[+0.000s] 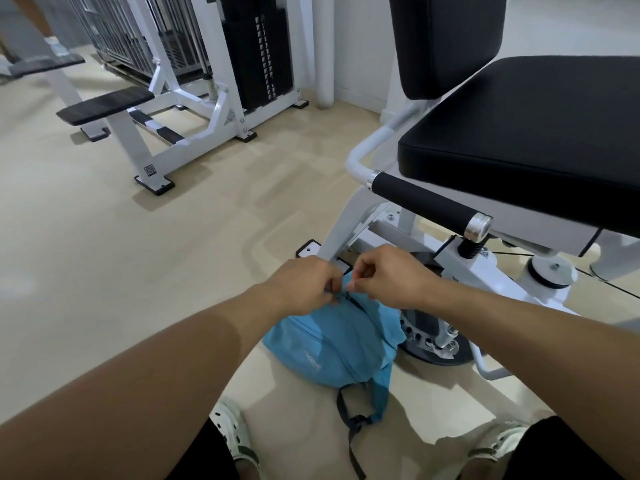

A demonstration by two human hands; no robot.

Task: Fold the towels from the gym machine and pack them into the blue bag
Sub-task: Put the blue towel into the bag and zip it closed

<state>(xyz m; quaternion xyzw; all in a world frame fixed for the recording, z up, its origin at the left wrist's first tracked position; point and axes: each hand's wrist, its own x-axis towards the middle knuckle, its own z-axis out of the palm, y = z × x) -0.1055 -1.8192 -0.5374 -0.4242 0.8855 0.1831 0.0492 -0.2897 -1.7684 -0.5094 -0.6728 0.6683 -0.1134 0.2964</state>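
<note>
Both hands pinch bag [332, 344] top: left hand [304, 285] at zipper [353, 301], right hand [388, 278] on fabric beside. Risk: zipper snags loose fabric between pinches.

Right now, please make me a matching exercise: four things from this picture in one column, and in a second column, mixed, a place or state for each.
Things:
1. blue bag
2. left hand
3. black seat pad
4. dark strap

Places or states:
A. on top of the white machine frame, with nothing on it
B. trailing on the floor between the two shoes
C. on the floor beside the machine's base
D. pinching at the zipper at the bag's top, close to the right hand

Pairs: 1-C, 2-D, 3-A, 4-B
</note>
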